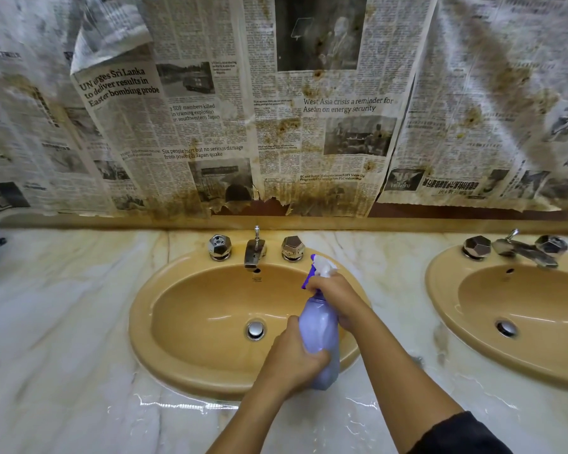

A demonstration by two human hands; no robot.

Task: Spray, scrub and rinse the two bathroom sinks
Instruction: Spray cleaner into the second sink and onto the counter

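1. Two tan oval sinks are set in one pale marbled worktop [63, 322]. The near sink [184, 322] lies at centre frame; the second sink [466, 290] lies well apart to its right, partly cut by the frame edge.
2. Near sink fittings: a chrome spout [254, 253] at the back rim, with a faceted knob [220, 247] on its left and another knob [293, 248] on its right. A chrome drain plug [255, 329] sits at the bowl bottom.
3. A lilac spray bottle [320, 335] is held tilted over the right part of the near sink's bowl, its white and purple trigger head [322, 268] pointing toward the back rim, close to the right knob.
4. The left hand [292, 358] is wrapped around the lower body of the bottle, fingers curled on it.
5. The right hand [336, 296] grips the bottle's neck just below the trigger head, fingers curled round it. A dark sleeve [459, 434] shows on that arm.
6. The second sink carries its own spout and knobs and a drain plug [506, 328].
7. The worktop in front of the near sink shows wet, glossy patches.
8. Stained, torn newspaper sheets [210, 126] cover the wall behind both sinks.
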